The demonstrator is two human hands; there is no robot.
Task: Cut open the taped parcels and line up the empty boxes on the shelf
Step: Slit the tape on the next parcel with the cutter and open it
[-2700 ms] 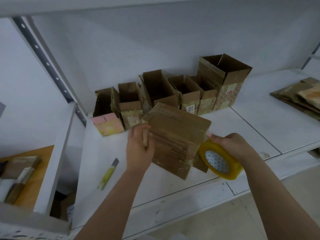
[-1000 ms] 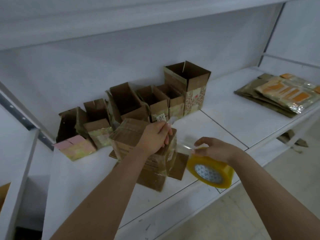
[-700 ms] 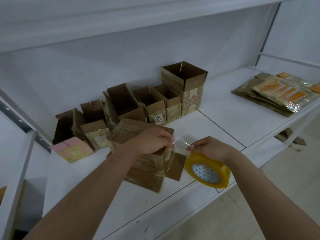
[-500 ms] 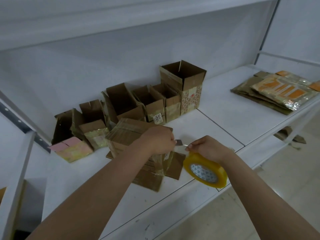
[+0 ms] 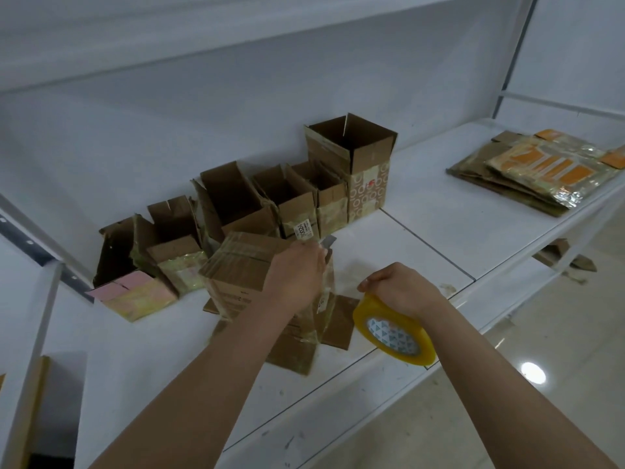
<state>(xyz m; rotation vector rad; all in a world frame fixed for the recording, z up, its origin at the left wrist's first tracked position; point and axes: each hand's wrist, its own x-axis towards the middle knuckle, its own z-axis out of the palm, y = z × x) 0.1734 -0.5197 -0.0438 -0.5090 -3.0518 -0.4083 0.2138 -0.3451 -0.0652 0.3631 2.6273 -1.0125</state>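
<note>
Taped parcel upright on shelf, long axis vertical; left hand gripping knife, blade up-right; right hand clutching tape roll.

Label, seemingly "30024", on open box

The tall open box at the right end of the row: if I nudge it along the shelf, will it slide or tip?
The tall box is probably light: it stands open and looks empty. It stands taller than its neighbours, so a push near the top may tip it; push low. Its cardboard walls likely flex somewhat, and the shelf looks smooth, so it should slide easily.
</note>
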